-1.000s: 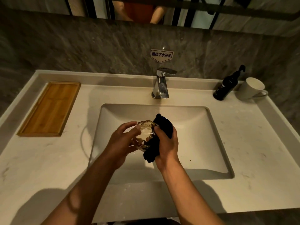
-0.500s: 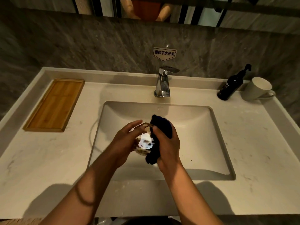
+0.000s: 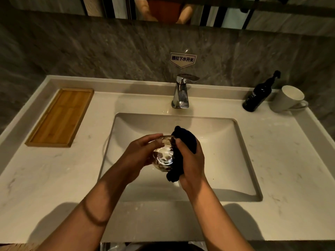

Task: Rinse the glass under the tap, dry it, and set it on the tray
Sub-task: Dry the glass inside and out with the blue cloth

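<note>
A clear glass [image 3: 164, 154] is held over the sink basin [image 3: 213, 138], tipped so that its base faces me. My left hand [image 3: 139, 156] grips its left side. My right hand [image 3: 192, 160] presses a dark cloth [image 3: 184, 142] against the glass's right side, and the cloth hides that side. The chrome tap [image 3: 181, 93] stands behind the basin with no water running. A wooden tray [image 3: 60, 117] with nothing on it lies on the counter at the far left.
A dark pump bottle [image 3: 257, 96] and a white mug [image 3: 288, 98] stand at the counter's back right corner. A small sign [image 3: 183, 59] hangs on the grey stone wall above the tap. A mirror runs along the top.
The glass has tilted in my hands so that its base now faces me. The cloth has shifted around its right side. Both hands stay over the basin.
</note>
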